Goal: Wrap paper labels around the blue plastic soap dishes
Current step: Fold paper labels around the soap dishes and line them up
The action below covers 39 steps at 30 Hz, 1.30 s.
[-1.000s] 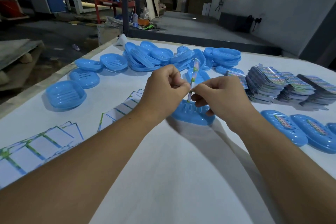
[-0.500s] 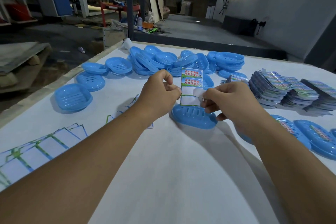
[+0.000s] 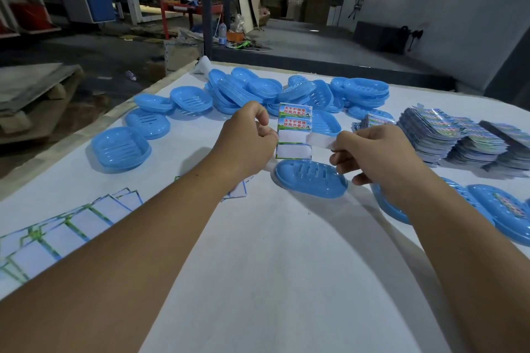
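Observation:
A blue soap dish (image 3: 311, 178) lies upside down on the white table, just below my hands. Above it I hold a paper label sheet (image 3: 294, 131) upright; its upper half shows printed red text on green, its lower half blank white boxes. My left hand (image 3: 247, 139) pinches the sheet's left edge. My right hand (image 3: 372, 152) pinches a white strip (image 3: 318, 140) that peels sideways off the sheet's right side. Both hands are above the dish, not touching it.
A heap of blue soap dishes (image 3: 258, 92) fills the far side, with single dishes (image 3: 120, 149) at the left. Stacks of printed labels (image 3: 447, 135) stand at the right, labelled dishes (image 3: 502, 209) below them. Blank backing sheets (image 3: 66, 226) lie at the near left.
The label sheet turned from edge-on to face me. My right hand has since drawn the white strip off it toward the right.

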### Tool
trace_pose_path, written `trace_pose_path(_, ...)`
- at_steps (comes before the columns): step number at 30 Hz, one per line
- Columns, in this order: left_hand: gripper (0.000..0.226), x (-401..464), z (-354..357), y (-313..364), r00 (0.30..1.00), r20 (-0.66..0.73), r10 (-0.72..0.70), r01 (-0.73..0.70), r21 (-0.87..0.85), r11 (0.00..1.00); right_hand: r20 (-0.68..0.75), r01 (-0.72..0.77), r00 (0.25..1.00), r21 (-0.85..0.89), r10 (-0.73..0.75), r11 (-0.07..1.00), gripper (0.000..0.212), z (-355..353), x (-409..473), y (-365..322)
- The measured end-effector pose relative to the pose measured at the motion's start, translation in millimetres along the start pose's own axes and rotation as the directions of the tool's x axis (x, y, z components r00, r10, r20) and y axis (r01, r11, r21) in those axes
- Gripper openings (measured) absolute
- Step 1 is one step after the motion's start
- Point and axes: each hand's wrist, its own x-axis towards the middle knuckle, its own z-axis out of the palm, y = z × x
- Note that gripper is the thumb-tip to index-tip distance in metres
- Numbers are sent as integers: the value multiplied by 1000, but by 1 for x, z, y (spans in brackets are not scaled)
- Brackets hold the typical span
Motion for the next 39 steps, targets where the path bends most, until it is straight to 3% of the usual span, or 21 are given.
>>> trace_pose_path(7,17,3,-11,-4,998,-33,-49,53,136,989,-52,-23,998,-10,23,1000,18,-3,2,2)
trace_pose_path(11,19,5,-22,-4,998,-53,-41,56,318,946,-41,-18,999,-29,16,999,18,-2,2,2)
trace_pose_path(14,25,3,-30,-3,998,-45,-42,60,526,848,-18,-3,1000,-39,2,999,18,0,0,2)
trace_pose_path(18,33,0,-35,-4,998,0,-58,32,832,554,-2,12,1000,-41,-12,999,18,3,-1,1)
trace_pose_path(19,33,0,-34,-2,1000,-9,-17,17,836,549,-3,16,1000,-45,-16,999,18,4,-2,1)
trace_pose_path(20,29,-1,-32,1,1000,-15,22,-2,785,619,-8,22,1000,-49,-22,999,18,6,-2,1)
trace_pose_path(21,23,-3,-29,4,999,-17,47,-24,656,755,-15,29,999,-54,-30,998,17,7,-2,0)
trace_pose_path(22,16,-7,-23,10,999,-3,45,-38,450,892,-22,39,999,-60,-40,997,17,8,-3,0)
trace_pose_path(24,9,-17,-10,20,997,70,32,-36,63,997,-28,59,998,-71,-62,996,18,10,-4,-1)
trace_pose_path(26,8,-24,-1,26,988,146,42,-25,-121,992,-21,76,997,-78,-77,994,19,11,-5,-2)
trace_pose_path(28,9,-28,3,28,979,199,38,1,-194,981,-7,92,996,-72,-92,993,20,11,-7,-3)
trace_pose_path(32,11,-33,4,29,962,273,13,52,-232,971,13,128,992,-83,-128,988,21,12,-10,-5)
trace_pose_path(39,17,-33,6,29,963,269,8,59,-242,968,30,159,987,-73,-157,985,21,10,-10,-3)
